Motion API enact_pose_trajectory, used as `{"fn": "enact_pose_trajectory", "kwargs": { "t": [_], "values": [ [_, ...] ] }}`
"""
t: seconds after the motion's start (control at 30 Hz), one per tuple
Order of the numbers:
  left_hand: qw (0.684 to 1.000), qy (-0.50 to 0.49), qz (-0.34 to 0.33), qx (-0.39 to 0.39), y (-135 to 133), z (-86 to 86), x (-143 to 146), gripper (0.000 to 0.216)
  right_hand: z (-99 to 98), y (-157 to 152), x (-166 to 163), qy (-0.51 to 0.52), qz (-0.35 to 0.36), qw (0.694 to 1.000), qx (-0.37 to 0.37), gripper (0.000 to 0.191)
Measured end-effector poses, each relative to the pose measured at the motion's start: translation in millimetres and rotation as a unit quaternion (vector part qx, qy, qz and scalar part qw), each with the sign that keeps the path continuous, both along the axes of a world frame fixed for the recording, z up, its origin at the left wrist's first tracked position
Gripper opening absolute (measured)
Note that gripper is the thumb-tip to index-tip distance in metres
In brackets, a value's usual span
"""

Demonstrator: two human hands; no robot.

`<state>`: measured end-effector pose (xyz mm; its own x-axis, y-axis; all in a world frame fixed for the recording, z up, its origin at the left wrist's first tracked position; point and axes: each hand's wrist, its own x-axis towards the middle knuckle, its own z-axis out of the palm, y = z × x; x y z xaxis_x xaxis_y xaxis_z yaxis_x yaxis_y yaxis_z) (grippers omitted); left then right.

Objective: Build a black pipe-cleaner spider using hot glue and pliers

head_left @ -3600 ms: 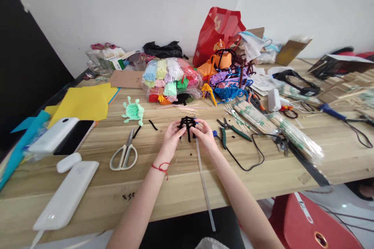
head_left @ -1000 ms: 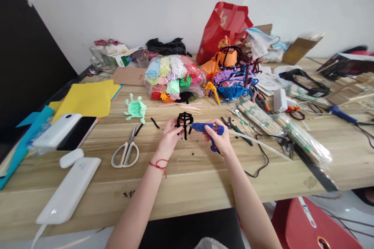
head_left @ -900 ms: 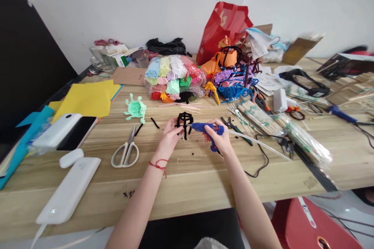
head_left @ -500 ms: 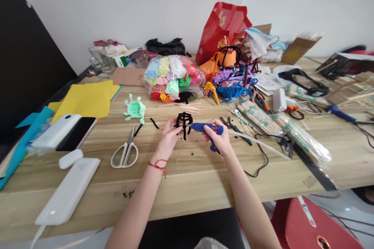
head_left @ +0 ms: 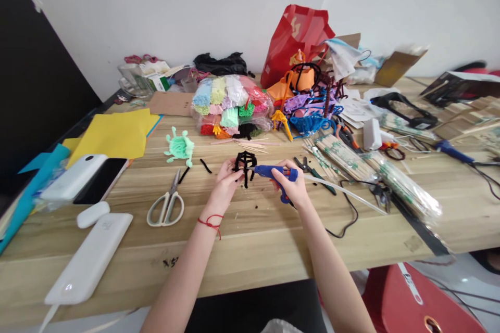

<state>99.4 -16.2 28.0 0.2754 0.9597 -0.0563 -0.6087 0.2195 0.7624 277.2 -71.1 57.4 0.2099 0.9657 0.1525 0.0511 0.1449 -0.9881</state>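
Observation:
My left hand (head_left: 227,179) pinches the left side of a small black frame bent from pipe cleaners (head_left: 246,158), held just above the table. Wrapped around the handle of a blue glue gun (head_left: 269,170), my right hand (head_left: 291,182) points its nozzle leftward at the black frame. The tip meets or nearly meets the frame; exact contact is too small to make out. A long clear glue stick (head_left: 347,193) juts from the back of the gun. Left of my hands lie white-handled scissors (head_left: 167,205), short black pipe cleaner pieces (head_left: 205,166) and a mint-green pipe cleaner shape (head_left: 180,148).
Bagged colourful pipe cleaners (head_left: 231,104) and a red bag (head_left: 297,41) stand at the back. Pliers (head_left: 320,179) and packs of wooden sticks (head_left: 346,156) lie to the right. A power bank (head_left: 91,260), phone (head_left: 100,181) and yellow sheets (head_left: 111,132) occupy the left.
Almost nothing differs. The whole view has shifted very slightly, while both hands, the glue gun and the black frame keep the same positions relative to each other.

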Motion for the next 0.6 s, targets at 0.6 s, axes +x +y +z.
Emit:
{"fn": "enact_pose_trajectory", "kwargs": {
  "t": [0.6],
  "values": [
    [0.999,0.028,0.021,0.019,-2.2,3.4,0.8,0.039,-2.9,1.3,0.5,0.014,0.015,1.0,-0.004,0.033]
  ]
}}
